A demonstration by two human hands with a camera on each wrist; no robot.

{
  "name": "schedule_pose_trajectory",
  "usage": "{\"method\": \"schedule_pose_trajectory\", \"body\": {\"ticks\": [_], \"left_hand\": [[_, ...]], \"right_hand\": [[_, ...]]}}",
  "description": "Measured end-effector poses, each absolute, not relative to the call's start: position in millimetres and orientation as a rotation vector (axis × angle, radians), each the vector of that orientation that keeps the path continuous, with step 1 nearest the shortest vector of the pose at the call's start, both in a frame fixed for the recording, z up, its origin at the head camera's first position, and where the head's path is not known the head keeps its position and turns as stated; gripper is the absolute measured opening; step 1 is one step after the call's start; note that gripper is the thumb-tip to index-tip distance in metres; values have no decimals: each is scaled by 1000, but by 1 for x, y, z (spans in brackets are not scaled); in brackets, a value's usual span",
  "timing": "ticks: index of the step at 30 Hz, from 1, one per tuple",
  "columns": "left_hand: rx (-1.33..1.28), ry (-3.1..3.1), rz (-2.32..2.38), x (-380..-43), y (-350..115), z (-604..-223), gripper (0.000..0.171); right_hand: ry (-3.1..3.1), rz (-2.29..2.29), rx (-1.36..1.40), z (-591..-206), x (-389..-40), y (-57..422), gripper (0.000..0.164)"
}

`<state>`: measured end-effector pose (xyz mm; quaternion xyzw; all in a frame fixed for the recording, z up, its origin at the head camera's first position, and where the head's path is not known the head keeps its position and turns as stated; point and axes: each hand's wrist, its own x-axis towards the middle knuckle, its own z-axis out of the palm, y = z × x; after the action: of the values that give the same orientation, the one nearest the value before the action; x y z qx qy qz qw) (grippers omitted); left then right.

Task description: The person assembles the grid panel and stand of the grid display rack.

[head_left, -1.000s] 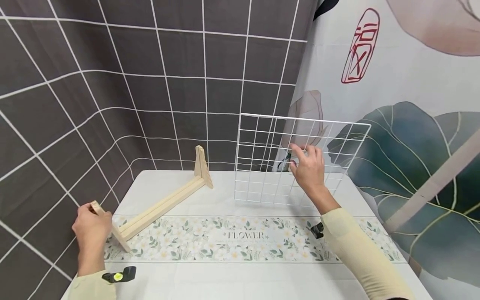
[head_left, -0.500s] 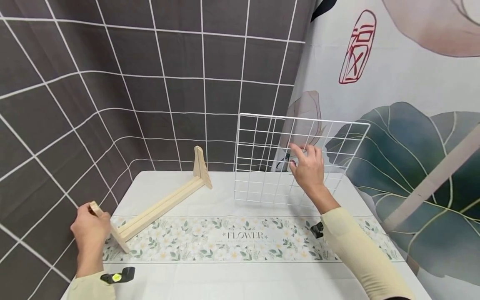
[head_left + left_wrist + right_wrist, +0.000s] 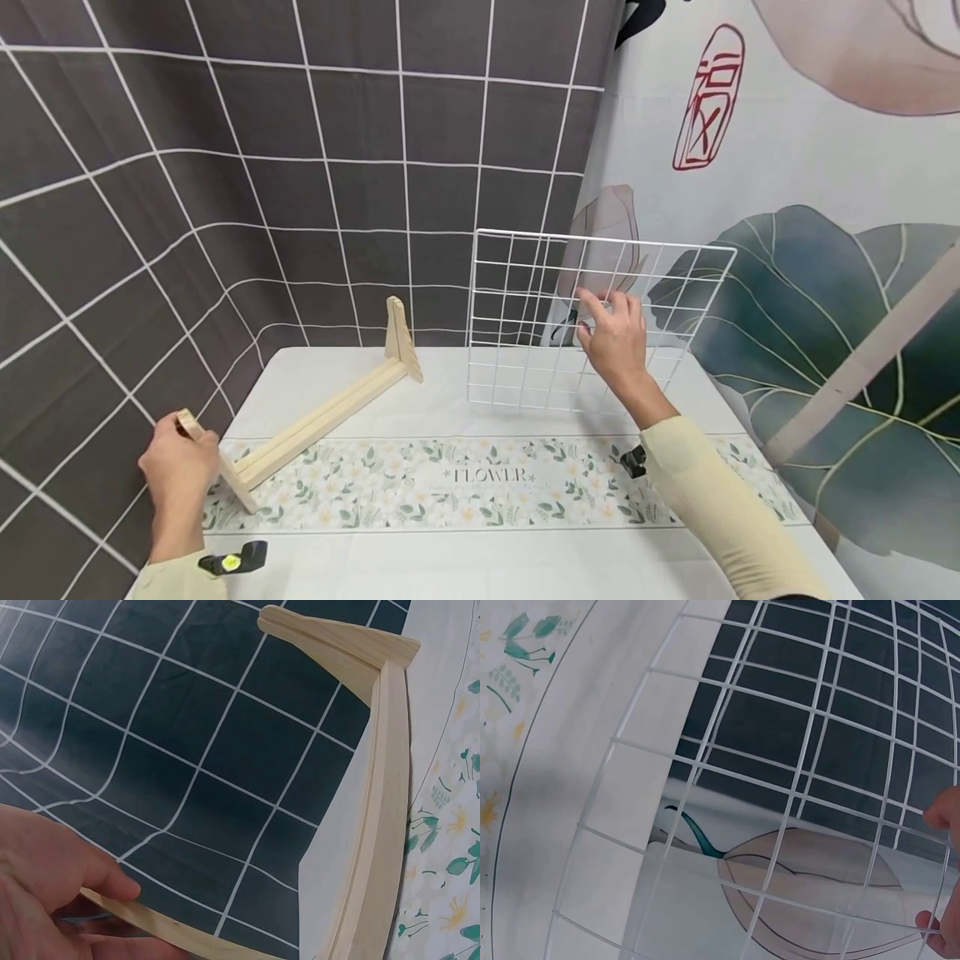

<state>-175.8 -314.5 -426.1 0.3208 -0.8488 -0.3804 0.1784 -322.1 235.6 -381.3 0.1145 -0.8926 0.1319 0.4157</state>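
Two grips, left and right

From here I see the left hand (image 3: 178, 457) grasping the stand's (image 3: 322, 418) near end by the table's (image 3: 375, 558) left edge, presumably to steady it. The right hand's (image 3: 618, 337) fingers grasp the grid (image 3: 543, 296) near the back-right corner, likely keeping it upright; whether it touches down, I can't tell.

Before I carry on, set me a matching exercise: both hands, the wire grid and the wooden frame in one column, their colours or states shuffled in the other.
Column one
1. Left hand
2. Wire grid
3. Right hand
4. Wooden frame

Column two
A. Fingers at the white wires
B. Pale yellowish brown
C. Holding one end of the wooden frame
D. White

Right pairs: 1-C, 2-D, 3-A, 4-B
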Motion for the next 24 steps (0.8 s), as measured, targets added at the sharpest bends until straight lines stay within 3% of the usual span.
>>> {"method": "schedule_pose_trajectory", "body": {"ticks": [24], "left_hand": [[725,-2535,-1048,-207,-301,-425,60]], "right_hand": [[-2205,316,317,-382,-323,233,55]]}}
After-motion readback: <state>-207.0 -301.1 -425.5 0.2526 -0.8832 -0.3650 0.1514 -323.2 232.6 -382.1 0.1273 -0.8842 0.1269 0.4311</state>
